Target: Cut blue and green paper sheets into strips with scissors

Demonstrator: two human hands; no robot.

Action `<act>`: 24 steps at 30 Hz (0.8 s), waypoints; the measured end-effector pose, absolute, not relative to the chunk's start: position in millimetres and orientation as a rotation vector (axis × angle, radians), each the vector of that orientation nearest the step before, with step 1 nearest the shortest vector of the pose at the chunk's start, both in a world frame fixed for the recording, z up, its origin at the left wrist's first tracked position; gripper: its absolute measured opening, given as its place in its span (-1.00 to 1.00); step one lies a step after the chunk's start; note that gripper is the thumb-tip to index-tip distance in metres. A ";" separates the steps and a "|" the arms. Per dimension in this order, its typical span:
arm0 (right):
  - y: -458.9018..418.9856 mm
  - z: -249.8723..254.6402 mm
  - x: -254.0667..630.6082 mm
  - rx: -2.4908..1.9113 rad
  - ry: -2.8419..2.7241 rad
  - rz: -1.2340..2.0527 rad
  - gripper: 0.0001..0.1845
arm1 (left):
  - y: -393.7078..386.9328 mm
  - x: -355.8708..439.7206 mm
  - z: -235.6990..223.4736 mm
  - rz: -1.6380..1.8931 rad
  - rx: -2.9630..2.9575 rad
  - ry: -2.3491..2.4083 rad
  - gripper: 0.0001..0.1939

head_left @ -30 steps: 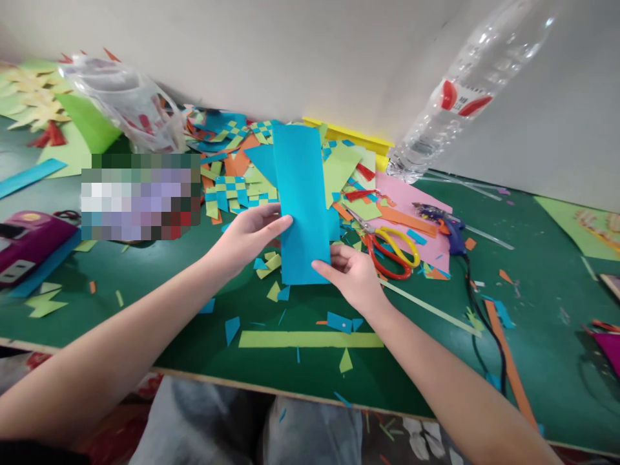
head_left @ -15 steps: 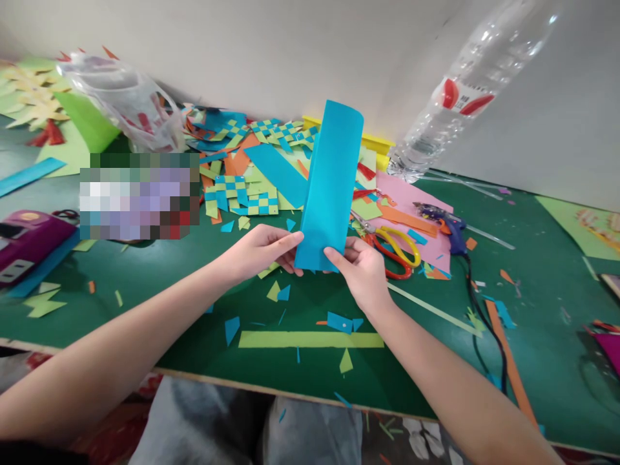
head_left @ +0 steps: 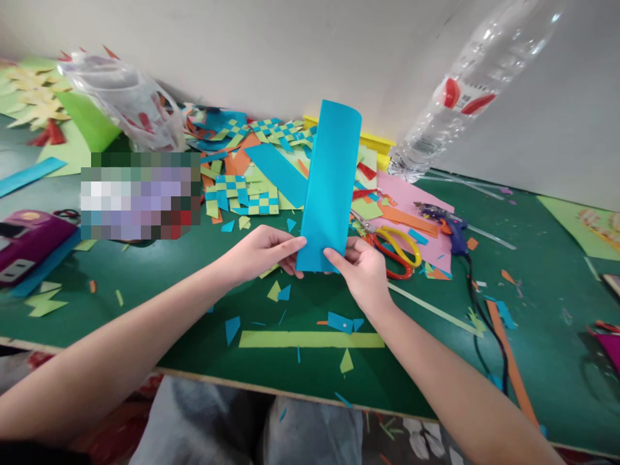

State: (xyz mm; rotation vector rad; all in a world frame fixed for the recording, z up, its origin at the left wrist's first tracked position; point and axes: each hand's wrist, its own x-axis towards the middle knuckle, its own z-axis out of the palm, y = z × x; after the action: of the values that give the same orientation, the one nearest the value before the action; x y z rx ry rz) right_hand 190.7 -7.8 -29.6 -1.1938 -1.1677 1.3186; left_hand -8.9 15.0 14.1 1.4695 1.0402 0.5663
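A folded sheet of blue paper [head_left: 332, 181] stands upright above the green table, its lower end between my two hands. My left hand [head_left: 274, 253] pinches the lower left edge, thumb in front and fingers behind. At the lower right, my right hand [head_left: 361, 265] grips the sheet with its thumb pressed on the front face; its other fingers are partly hidden behind. Below the hands a light green paper strip [head_left: 311, 340] lies flat among blue and green scraps. Scissors [head_left: 394, 248] with red and yellow handles rest just right of my right hand.
Woven blue-green paper pieces [head_left: 242, 194] and offcuts are heaped behind the sheet. A glue gun [head_left: 450, 232] with a black cord lies on pink paper to the right. A water bottle [head_left: 465, 97] stands behind it. At the left are a bagged cup [head_left: 126, 97] and a purple device [head_left: 36, 242].
The top of the blue paper has tipped slightly left, and its folded layers lie closer together at the left edge. Both hands keep their hold in nearly the same place.
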 end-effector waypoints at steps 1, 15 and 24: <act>-7.9 -29.6 190.7 -1.197 -1.170 1.313 -0.60 | 15.1 -9.1 14.4 0.559 1.496 1.042 -0.59; -9.1 -30.1 189.7 -1.139 -1.183 1.365 -0.65 | 15.7 -10.1 17.7 0.523 1.637 1.131 -0.69; -9.6 -27.4 190.0 -1.161 -1.204 1.383 -0.65 | 15.9 -12.1 15.8 0.511 1.645 1.132 -0.66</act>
State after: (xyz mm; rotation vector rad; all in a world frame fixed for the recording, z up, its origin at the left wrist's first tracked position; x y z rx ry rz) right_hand 190.0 -9.6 -27.4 -1.1614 -1.2039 1.3831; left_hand -12.1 15.9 15.8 1.6446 1.1319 0.5111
